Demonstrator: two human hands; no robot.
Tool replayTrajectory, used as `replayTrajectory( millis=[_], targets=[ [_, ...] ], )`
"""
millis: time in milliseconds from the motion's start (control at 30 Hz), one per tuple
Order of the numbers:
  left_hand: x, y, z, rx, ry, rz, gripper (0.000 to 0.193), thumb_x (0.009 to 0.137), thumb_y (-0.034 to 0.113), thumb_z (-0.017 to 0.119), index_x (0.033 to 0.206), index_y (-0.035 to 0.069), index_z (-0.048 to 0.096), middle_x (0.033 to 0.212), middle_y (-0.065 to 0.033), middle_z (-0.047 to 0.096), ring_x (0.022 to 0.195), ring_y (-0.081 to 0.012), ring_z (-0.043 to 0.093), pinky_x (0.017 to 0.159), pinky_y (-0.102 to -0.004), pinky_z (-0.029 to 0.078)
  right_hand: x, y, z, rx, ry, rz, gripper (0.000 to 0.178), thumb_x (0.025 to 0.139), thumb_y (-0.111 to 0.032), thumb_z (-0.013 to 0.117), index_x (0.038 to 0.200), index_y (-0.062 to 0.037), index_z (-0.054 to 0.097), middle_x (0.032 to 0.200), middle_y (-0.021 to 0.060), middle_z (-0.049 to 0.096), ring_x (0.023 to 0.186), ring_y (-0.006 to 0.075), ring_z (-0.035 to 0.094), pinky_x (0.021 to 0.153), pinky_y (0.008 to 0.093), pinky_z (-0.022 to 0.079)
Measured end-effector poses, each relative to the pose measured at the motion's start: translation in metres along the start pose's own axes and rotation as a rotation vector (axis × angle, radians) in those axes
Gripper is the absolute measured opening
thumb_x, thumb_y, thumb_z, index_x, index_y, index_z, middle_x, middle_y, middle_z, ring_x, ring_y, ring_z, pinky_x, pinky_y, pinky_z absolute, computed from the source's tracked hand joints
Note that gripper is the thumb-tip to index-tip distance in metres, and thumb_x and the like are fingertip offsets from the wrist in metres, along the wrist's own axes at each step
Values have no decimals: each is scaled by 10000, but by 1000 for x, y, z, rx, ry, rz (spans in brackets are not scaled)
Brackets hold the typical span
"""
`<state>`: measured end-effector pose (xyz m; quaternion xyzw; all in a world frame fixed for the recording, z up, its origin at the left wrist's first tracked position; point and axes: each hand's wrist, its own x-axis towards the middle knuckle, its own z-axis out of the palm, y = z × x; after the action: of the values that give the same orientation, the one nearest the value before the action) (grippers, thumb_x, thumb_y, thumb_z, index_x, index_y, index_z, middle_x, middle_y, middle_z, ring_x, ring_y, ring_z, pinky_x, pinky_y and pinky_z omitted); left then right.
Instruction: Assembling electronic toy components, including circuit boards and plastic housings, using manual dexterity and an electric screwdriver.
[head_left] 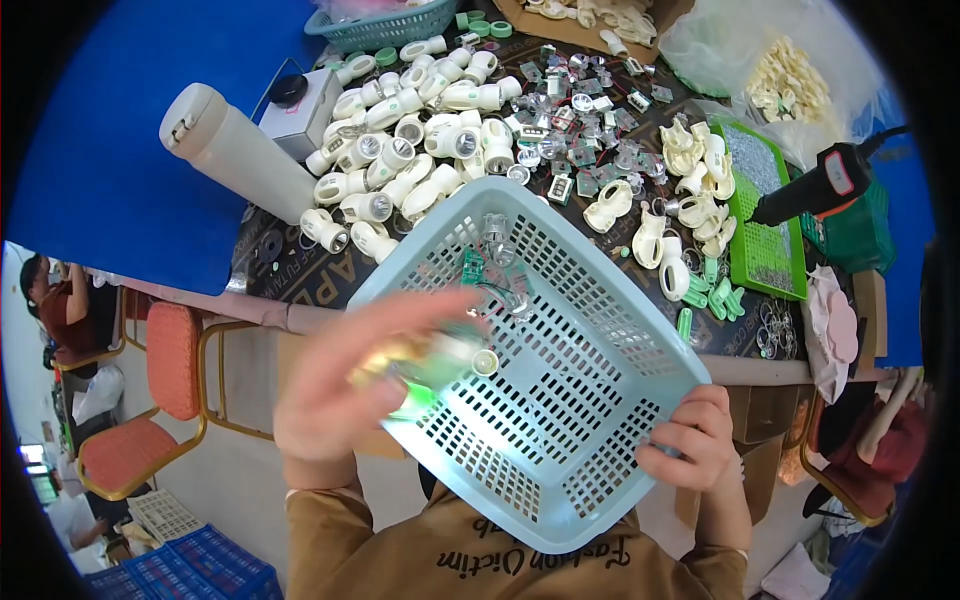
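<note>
One blurred left hand (335,385) — can't tell its grip — covers part of a pale-blue perforated plastic basket (565,405); right hand (697,445) clasps the rim.

Blue backdrop (110,150) at upper left, dark-topped table (290,275), red gold-framed chair (172,360) near it, pale floor (235,430).

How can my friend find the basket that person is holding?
At the near edge of the dark table, strewn with white flashlights, look in front of the brown shirt. There, the person's right hand grips a slotted pale-blue basket with a green circuit board inside. Another blue basket sits at the table's far side, but only this near one is held.
</note>
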<state>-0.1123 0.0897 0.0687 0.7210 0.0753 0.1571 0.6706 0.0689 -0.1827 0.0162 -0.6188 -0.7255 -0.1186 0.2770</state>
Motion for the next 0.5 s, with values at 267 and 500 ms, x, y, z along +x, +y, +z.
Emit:
replayTrajectory(
  millis=[267,500],
  targets=[
    [-20,-20,-42,372,708,162,186,858,95,519,827,-48,632,809,-120,630,766,-171,590,700,-249,444,-2,0,-1,15,16,-2,195,566,-126,637,742,-192,585,787,-48,523,700,144,478,682,305,434],
    [-29,-117,-151,1459,839,-36,273,852,183,560,1067,18,594,1088,-166,576,1024,-312,532,911,-372,396,-2,0,0,2,-4,-11,196,574,-124,645,747,-190,581,792,-51,518,714,145,476,693,308,436]
  ],
)
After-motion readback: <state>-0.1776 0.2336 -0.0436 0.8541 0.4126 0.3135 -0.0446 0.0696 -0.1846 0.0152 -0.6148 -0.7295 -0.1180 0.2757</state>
